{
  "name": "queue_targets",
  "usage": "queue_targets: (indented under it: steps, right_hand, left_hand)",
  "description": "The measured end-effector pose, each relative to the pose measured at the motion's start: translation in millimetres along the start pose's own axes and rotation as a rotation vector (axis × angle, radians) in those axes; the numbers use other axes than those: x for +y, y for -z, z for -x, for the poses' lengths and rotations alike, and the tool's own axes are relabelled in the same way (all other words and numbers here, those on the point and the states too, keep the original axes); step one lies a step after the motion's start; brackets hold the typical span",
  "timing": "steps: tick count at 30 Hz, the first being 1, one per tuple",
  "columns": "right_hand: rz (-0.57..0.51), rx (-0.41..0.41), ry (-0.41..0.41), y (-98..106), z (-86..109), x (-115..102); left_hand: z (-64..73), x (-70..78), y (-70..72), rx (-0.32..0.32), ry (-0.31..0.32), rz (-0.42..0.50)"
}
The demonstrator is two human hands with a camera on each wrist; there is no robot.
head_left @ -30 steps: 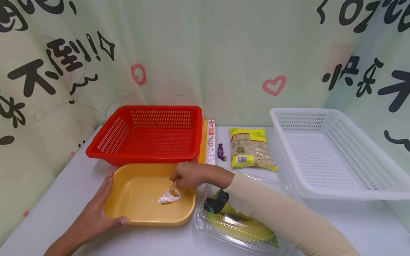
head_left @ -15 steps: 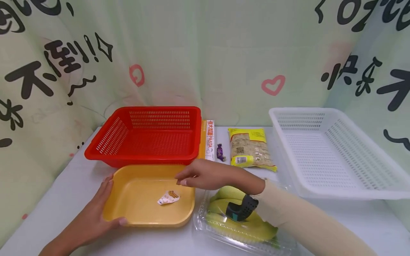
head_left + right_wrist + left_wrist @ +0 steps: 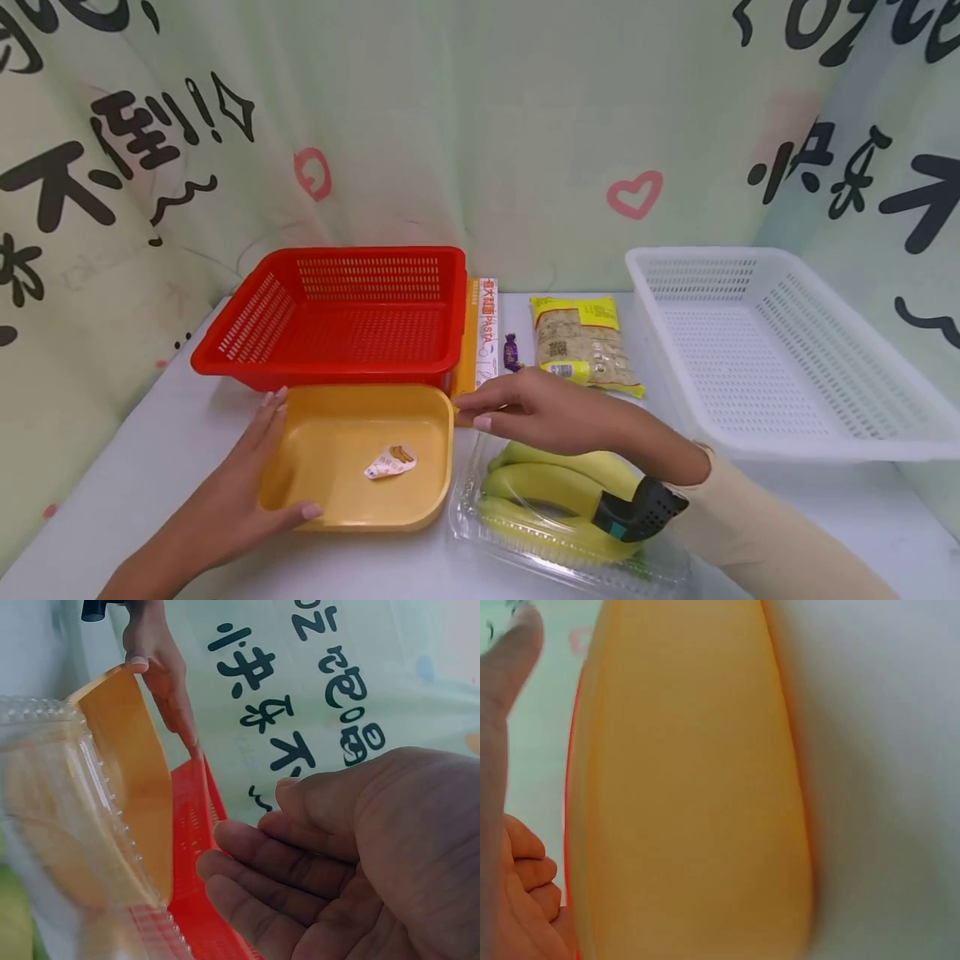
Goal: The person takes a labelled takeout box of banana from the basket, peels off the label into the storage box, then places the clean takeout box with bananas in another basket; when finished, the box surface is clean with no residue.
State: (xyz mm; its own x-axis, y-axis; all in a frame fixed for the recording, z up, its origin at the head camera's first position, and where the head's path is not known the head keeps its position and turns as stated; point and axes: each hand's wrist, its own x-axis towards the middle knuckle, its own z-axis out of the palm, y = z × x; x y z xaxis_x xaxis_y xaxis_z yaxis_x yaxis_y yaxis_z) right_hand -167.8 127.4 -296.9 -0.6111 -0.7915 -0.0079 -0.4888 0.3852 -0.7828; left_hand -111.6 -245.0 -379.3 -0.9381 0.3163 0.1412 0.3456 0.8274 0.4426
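My left hand holds the left end of a yellow tray, thumb at the front side and fingers at the far left corner. Inside the tray lies a small white wrapped sweet with an orange-brown print. My right hand hovers at the tray's right end, fingertips overlapping its rim in the head view. In the right wrist view the right hand's fingers curl loosely and hold nothing. Under its wrist sits a clear plastic box with bananas inside.
A red basket stands behind the tray. Beside it are a pasta box, a purple-wrapped sweet and a yellow-and-brown bag. A white basket stands at the right. A printed curtain borders the table's back.
My right hand has moved right, from over the sweet in the tray to the tray's right end, and its fingers have loosened. My left hand has shifted slightly inward over the tray's end.
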Motion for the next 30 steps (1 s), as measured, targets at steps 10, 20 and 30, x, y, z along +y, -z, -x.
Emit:
queue_targets:
  steps: [10,20,30]
  right_hand:
    - [0.053,0.129,0.005,-4.9,29.1,11.0]
    - [0.143,0.262,-0.046,-6.4,74.5,21.9]
    - [0.227,0.428,-0.047,-15.5,111.0,29.7]
  left_hand:
    - [-14.0,54.7,-19.5,-0.072,0.007,0.182]
    - [-30.0,87.5,-37.0,-0.103,-0.098,0.313]
    - [-39.2,115.2,-54.6,-0.233,-0.097,0.463]
